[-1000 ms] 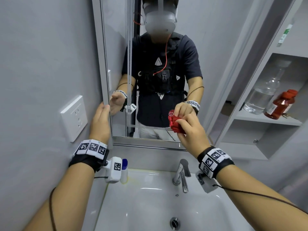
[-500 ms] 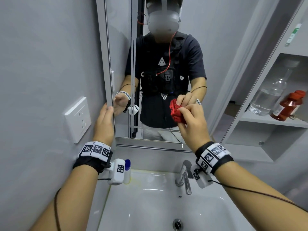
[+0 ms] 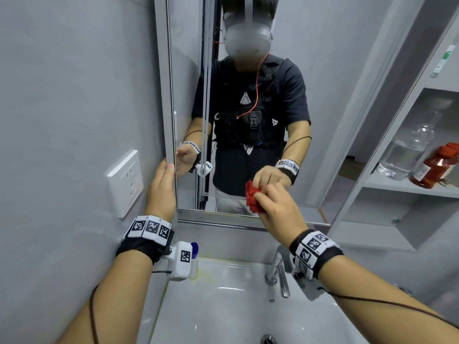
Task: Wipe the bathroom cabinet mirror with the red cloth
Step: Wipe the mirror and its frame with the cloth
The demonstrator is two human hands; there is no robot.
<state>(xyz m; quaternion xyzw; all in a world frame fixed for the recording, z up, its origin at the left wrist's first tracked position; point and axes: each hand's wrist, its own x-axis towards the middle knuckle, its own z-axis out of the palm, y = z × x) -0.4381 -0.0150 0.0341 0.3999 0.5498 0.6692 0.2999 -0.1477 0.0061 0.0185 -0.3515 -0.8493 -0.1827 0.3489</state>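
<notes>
**Wiping stroke on the lower part of the bathroom cabinet mirror.** The right hand pinches a bunched red cloth between curled fingers and thumb. The cloth lies against the glass near the bottom edge, right of centre, above the tap. The left hand, fingers straight and pressed together, rests along the left edge of the mirror, its fingertips touching the frame just right of the wall socket.

Judged step: rubbing the lower glass while the mirror is steadied. The cloth would serve better opened flatter, since a tight wad meets the glass over only a small patch. Strokes should overlap in even bands so that no strip is missed, with pressure light enough that the door, if hinged, does not swing. The bracing hand belongs on the frame rather than the glass, to avoid fresh fingermarks. Whether the pane above the cloth is already clean cannot be told.

At far right, an open shelf carries a clear bottle and a red bottle; the washbasin lies near, below the mirror
</notes>
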